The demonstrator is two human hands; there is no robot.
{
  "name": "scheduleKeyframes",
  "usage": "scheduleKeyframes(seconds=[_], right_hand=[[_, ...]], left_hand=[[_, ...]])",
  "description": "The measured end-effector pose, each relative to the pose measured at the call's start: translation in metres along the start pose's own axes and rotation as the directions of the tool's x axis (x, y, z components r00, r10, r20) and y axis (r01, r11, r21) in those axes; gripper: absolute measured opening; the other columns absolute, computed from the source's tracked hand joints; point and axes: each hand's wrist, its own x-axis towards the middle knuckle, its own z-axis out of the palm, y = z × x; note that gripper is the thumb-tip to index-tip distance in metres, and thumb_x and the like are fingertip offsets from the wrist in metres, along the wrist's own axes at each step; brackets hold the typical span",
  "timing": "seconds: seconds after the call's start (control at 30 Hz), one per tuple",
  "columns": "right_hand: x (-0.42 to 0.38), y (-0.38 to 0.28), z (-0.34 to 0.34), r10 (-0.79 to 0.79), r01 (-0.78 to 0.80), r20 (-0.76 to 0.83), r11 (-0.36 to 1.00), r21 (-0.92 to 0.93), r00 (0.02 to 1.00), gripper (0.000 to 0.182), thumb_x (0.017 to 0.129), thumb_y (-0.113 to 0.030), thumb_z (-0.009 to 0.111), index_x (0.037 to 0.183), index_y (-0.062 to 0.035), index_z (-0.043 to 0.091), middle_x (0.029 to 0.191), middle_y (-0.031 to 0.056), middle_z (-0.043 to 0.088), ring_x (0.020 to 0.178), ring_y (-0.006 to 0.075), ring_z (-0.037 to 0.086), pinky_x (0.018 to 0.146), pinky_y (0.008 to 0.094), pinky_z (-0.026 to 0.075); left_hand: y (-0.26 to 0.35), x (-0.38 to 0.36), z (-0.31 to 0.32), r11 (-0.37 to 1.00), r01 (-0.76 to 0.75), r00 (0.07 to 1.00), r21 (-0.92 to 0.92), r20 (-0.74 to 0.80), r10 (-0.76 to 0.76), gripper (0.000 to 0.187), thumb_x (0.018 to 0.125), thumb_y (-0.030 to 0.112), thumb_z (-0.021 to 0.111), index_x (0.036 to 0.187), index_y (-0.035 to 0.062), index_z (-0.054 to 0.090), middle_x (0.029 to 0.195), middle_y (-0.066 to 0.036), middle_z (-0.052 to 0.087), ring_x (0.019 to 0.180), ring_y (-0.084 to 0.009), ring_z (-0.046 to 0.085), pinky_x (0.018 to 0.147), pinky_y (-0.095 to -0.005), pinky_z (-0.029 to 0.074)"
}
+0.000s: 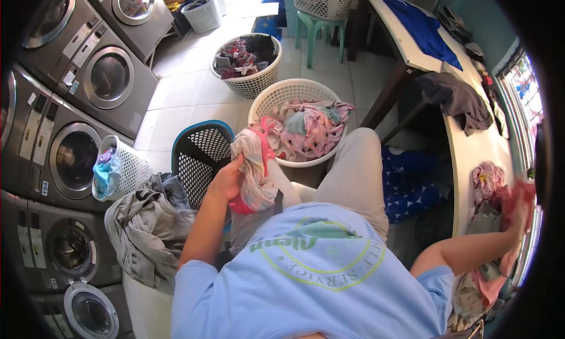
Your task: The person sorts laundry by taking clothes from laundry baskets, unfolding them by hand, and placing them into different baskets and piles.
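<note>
My left hand (228,179) is closed around a bunched pale garment (252,157) with bright pink trim, above my left thigh. A round white laundry basket (262,98) stands in front of my knees, holding a heap of pink printed clothes (312,127). My right hand (518,212) is stretched out to the right over the table, blurred by motion. Reddish cloth (507,196) shows right at its fingers, and I cannot tell whether they grip it. Pink and grey clothes (487,218) lie under and beside that hand.
Stacked front-loading machines (109,77) line the left side. Near my left arm are a black basket with a blue rim (203,129), a white basket (132,165) and grey clothes (144,218). A full basket (247,83) stands farther ahead. Blue cloth (418,24) lies on the long table (462,157).
</note>
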Motion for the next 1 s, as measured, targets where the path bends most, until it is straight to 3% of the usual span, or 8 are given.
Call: scheduleKeyframes(seconds=[0.07, 0.2, 0.33, 0.4, 0.53, 0.63, 0.93, 1.0], right_hand=[[-0.010, -0.016, -0.001, -0.078, 0.067, -0.052, 0.979, -0.193, 0.996, 0.036, 0.096, -0.023, 0.049, 0.121, 0.0014, 0.054, 0.125, 0.0112, 0.055, 0.118, 0.0178, 0.049, 0.103, 0.0311, 0.035], [-0.112, -0.228, 0.039, -0.573, 0.277, 0.251, 0.676, 0.683, 0.780, 0.041, 0.097, -0.030, 0.042, 0.117, -0.0001, 0.061, 0.121, 0.0110, 0.060, 0.115, 0.0207, 0.052, 0.104, 0.0317, 0.032], [-0.253, -0.309, 0.126, -0.900, -0.323, 0.433, 0.396, 0.860, 0.050, 0.059, 0.087, -0.016, 0.066, 0.138, -0.0044, 0.038, 0.134, 0.0079, 0.049, 0.111, 0.0188, 0.054, 0.094, 0.0356, 0.044], [-0.267, -0.337, 0.130, -0.799, -0.745, 0.599, 0.427, 0.512, -0.046, 0.037, 0.090, -0.021, 0.063, 0.121, -0.0027, 0.054, 0.106, 0.0040, 0.062, 0.089, 0.0114, 0.061, 0.080, 0.0283, 0.050], [-0.215, -0.344, 0.151, -0.739, -0.658, 0.553, 0.201, 0.726, 0.384, 0.022, 0.091, -0.026, 0.062, 0.100, -0.0063, 0.066, 0.081, -0.0048, 0.062, 0.068, 0.0025, 0.053, 0.062, 0.0174, 0.044], [-0.179, -0.335, 0.162, -0.697, -0.668, 0.566, 0.168, 0.725, 0.440, 0.019, 0.092, -0.025, 0.060, 0.091, -0.0083, 0.068, 0.073, -0.0064, 0.059, 0.064, 0.0019, 0.051, 0.062, 0.0188, 0.044], [-0.165, -0.349, 0.157, -0.722, -0.698, 0.439, -0.084, 0.711, 0.534, 0.025, 0.098, -0.028, 0.048, 0.114, -0.0111, 0.057, 0.105, 0.0042, 0.065, 0.094, 0.0148, 0.062, 0.079, 0.0335, 0.050], [-0.180, -0.358, 0.159, -0.693, -0.734, 0.427, -0.219, 0.643, 0.581, 0.031, 0.100, -0.030, 0.043, 0.127, -0.0149, 0.047, 0.108, 0.0031, 0.063, 0.097, 0.0141, 0.061, 0.081, 0.0325, 0.049]], left_hand=[[0.001, -0.002, 0.020, 0.999, -0.016, 0.997, -0.032, 0.072, 0.019, 0.050, 0.098, 0.036, 0.041, 0.139, 0.0070, 0.035, 0.134, -0.013, 0.048, 0.119, -0.0293, 0.051, 0.101, -0.0481, 0.041], [0.015, -0.001, 0.076, 1.000, -0.014, 0.920, -0.022, 0.392, 0.021, 0.060, 0.096, 0.046, 0.038, 0.141, 0.0070, 0.031, 0.135, -0.013, 0.047, 0.120, -0.0312, 0.050, 0.101, -0.0497, 0.041], [0.008, -0.009, 0.116, 0.937, -0.206, 0.945, 0.282, 0.305, 0.116, 0.060, 0.096, 0.046, 0.041, 0.138, 0.0025, 0.036, 0.131, -0.012, 0.050, 0.119, -0.0242, 0.050, 0.095, -0.0411, 0.047], [0.013, -0.005, 0.114, 0.339, -0.492, 0.868, 0.802, 0.420, 0.266, 0.053, 0.099, 0.039, 0.042, 0.134, -0.0007, 0.042, 0.128, -0.009, 0.052, 0.115, -0.0167, 0.052, 0.090, -0.0325, 0.048], [0.057, -0.010, 0.100, 0.597, -0.118, 0.939, 0.793, -0.106, 0.327, 0.045, 0.099, 0.033, 0.045, 0.127, -0.0014, 0.049, 0.126, -0.010, 0.054, 0.116, -0.0198, 0.052, 0.098, -0.0351, 0.042], [0.065, 0.005, 0.082, 0.761, -0.631, 0.752, 0.150, -0.121, 0.648, 0.038, 0.097, 0.029, 0.050, 0.118, -0.0015, 0.055, 0.115, -0.009, 0.061, 0.105, -0.0170, 0.058, 0.090, -0.0312, 0.047], [0.060, 0.022, 0.109, 0.491, -0.632, 0.478, 0.599, -0.197, 0.856, 0.030, 0.098, 0.021, 0.047, 0.109, -0.0023, 0.061, 0.095, -0.005, 0.064, 0.085, -0.0147, 0.060, 0.077, -0.0291, 0.048], [0.051, 0.034, 0.087, 0.318, -0.404, 0.706, 0.858, 0.071, 0.705, 0.034, 0.100, 0.028, 0.042, 0.114, -0.0002, 0.055, 0.093, -0.007, 0.063, 0.078, -0.0151, 0.060, 0.068, -0.0287, 0.050]])
